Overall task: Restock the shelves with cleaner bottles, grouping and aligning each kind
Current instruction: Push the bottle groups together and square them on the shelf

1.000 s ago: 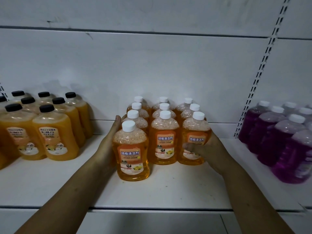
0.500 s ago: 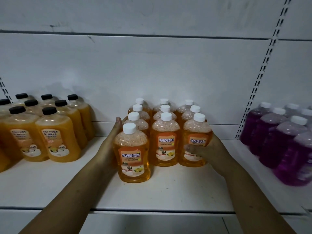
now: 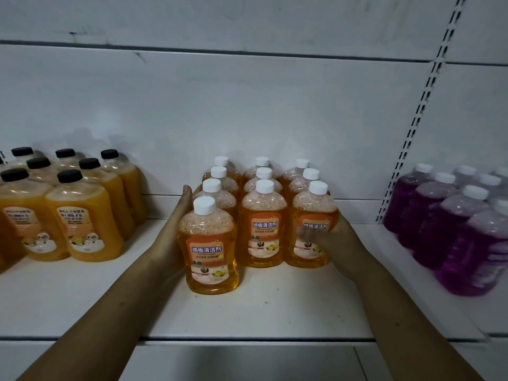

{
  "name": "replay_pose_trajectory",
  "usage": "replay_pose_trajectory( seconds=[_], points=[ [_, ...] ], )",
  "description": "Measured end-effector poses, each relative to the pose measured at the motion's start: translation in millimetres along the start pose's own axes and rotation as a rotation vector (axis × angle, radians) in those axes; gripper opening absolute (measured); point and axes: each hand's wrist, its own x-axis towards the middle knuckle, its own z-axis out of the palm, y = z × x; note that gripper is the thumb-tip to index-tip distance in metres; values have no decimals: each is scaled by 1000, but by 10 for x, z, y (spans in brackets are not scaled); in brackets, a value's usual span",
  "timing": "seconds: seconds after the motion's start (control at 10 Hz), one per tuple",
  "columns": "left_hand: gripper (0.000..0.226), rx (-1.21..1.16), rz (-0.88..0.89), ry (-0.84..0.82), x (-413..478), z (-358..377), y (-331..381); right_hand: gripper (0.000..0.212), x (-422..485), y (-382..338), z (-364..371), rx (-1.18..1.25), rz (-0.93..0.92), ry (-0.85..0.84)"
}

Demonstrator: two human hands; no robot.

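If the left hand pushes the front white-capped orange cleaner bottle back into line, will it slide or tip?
Probably slides: the white-capped orange plastic bottle looks nearly full, so heavy and stable on the smooth white shelf. Pushed near its narrow neck, it might tip. The left hand lies flat beside it.

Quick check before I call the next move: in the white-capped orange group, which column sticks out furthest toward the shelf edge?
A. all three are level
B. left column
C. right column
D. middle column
B: the front-left bottle stands well forward of the middle front bottle and the right front bottle; its column shows four white caps, the others three.
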Motion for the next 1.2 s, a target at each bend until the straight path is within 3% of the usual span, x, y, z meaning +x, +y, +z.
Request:
replay_pose_trajectory(
  seconds=[0.1, 0.2, 0.3, 0.4, 0.5, 0.7, 0.8, 1.2],
  points=[
    [89, 47, 33, 34, -16, 25, 15, 124, -14, -32, 2, -16, -3, 4],
    [72, 36, 57, -33, -128, 69, 78, 115, -32, -63, -10, -27, -31, 4],
    [84, 76, 107, -34, -194, 54, 55, 109, -60, -80, -9, -31, -64, 9],
    [121, 47, 72, -65, -249, 40, 15, 114, -69, -93, 12, -46, -79, 16],
    [138, 53, 123, -103, -272, 46, 9, 126, -69, -83, 5, -61, -84, 16],
    [131, 344, 285, -151, -312, -75, 36, 117, -35, -34, -13, -89, -88, -10],
    [137, 400, 282, -182, -347, -69, -23, 112, -25, -25, -5, -99, -107, -1],
    [127, 458, 254, -82, -347, -57, -130, 119, 12, 45, -27, -121, -111, 1]
  ],
)
